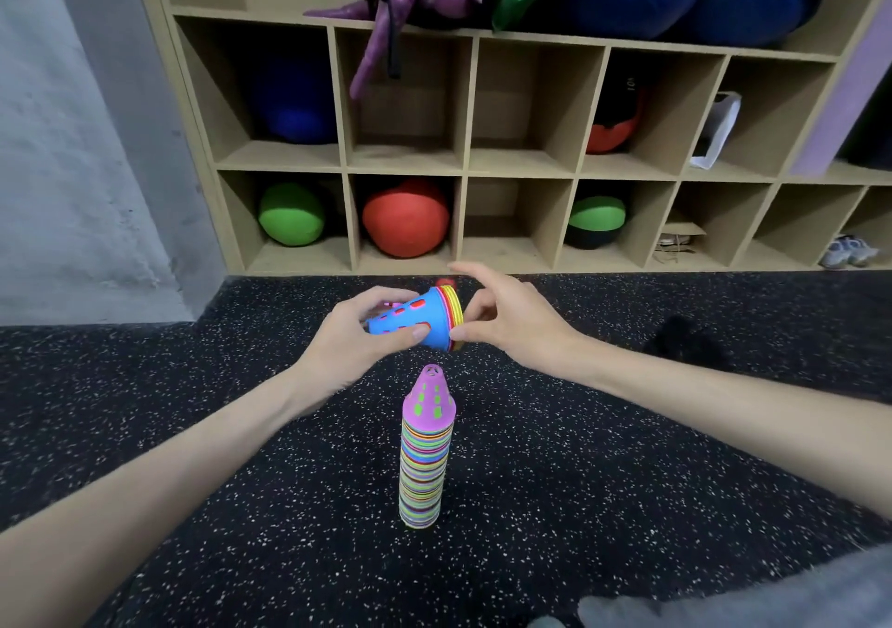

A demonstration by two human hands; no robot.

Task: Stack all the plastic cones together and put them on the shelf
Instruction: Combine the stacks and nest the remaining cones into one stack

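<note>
A tall stack of plastic cones [425, 463] stands upright on the dark speckled floor, topped by a pink cone with slots. Above and behind it my left hand [357, 338] grips a short stack with a blue cone outermost [420, 321], tipped on its side with the narrow end to the left. My right hand [502, 318] touches the wide rim end of that short stack with its thumb and fingertips, the index finger stretched out above. A small red bit, perhaps another cone [445, 283], shows on the floor just behind the hands.
A wooden cubby shelf [463, 164] stands against the wall ahead. Several cubbies hold balls: a green ball [289, 215], a red ball [405, 219], a blue ball [294, 106]. The two middle cubbies hold nothing. Shoes [847, 251] lie at the lower right.
</note>
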